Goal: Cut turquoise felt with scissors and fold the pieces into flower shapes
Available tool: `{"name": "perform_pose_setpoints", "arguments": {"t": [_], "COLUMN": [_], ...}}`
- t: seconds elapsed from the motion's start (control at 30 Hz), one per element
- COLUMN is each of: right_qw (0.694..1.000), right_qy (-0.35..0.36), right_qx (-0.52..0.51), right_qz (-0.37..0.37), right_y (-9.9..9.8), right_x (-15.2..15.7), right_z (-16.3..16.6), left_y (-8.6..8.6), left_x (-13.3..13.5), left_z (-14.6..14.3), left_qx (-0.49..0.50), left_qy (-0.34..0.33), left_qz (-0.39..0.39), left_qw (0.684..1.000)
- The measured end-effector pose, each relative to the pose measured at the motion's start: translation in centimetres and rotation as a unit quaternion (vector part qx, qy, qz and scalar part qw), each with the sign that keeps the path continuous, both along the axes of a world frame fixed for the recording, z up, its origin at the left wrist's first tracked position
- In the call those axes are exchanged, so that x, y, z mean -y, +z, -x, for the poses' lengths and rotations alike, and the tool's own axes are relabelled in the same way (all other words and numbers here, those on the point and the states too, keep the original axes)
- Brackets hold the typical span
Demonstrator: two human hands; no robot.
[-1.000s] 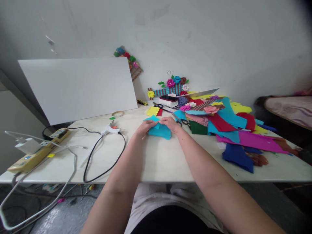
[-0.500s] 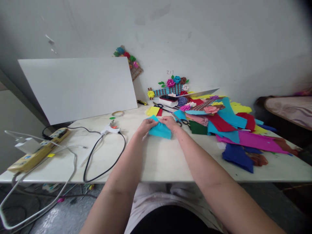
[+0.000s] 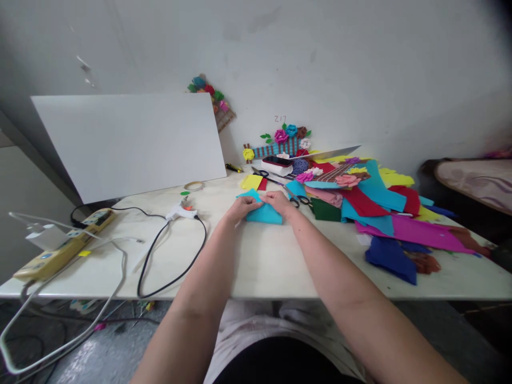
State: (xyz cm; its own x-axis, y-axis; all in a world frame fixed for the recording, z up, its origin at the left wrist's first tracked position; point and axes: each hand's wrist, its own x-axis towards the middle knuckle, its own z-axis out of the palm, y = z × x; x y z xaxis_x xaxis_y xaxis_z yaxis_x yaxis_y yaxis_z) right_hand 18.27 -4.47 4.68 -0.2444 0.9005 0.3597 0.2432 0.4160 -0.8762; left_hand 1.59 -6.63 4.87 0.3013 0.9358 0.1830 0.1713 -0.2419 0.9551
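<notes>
White table (image 3: 260, 261) against grey wall; pencilled number (image 3: 279, 119) on wall reads "217"; left hand (image 3: 239, 208) and right hand (image 3: 280, 201) both pinch top edge of blue felt piece (image 3: 264, 215) lying mid-table; glue gun (image 3: 182, 213) left of it, felt pile (image 3: 380, 205) right; phone (image 3: 277, 160) on white box (image 3: 276, 168).

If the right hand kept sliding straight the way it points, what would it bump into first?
The right hand pinches the turquoise felt. Going straight on, it would probably meet the yellow felt piece just beyond; depth is hard to judge.
</notes>
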Motion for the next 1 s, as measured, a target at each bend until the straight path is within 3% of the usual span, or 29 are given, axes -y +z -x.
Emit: {"name": "perform_pose_setpoints", "arguments": {"t": [0.1, 0.23, 0.4, 0.57, 0.8, 1.0], "right_qw": [0.995, 0.963, 0.955, 0.966, 0.976, 0.991], "right_qy": [0.027, 0.064, 0.072, 0.024, 0.025, -0.020], "right_qx": [-0.067, -0.190, -0.164, -0.133, -0.096, -0.114], "right_qz": [0.062, 0.178, 0.235, 0.220, 0.191, 0.063], "right_y": [-0.1, -0.1, 0.1, 0.5, 0.2, -0.5], "right_x": [0.0, 0.1, 0.5, 0.9, 0.5, -0.5], "right_z": [0.0, 0.0, -0.2, 0.2, 0.1, -0.2], "left_y": [0.0, -0.2, -0.5, -0.8, -0.9, -0.7], "left_x": [0.1, -0.3, -1.0, -1.4, -1.2, -0.9], "left_z": [-0.4, -0.8, -0.6, -0.3, -0.1, -0.4], "left_qx": [0.030, 0.077, 0.098, 0.098, 0.098, 0.086], "left_qy": [0.021, 0.100, 0.187, 0.227, 0.206, 0.151], "left_qz": [0.016, 0.054, 0.046, -0.009, 0.002, -0.002], "left_qw": [0.999, 0.991, 0.976, 0.969, 0.974, 0.985]}}
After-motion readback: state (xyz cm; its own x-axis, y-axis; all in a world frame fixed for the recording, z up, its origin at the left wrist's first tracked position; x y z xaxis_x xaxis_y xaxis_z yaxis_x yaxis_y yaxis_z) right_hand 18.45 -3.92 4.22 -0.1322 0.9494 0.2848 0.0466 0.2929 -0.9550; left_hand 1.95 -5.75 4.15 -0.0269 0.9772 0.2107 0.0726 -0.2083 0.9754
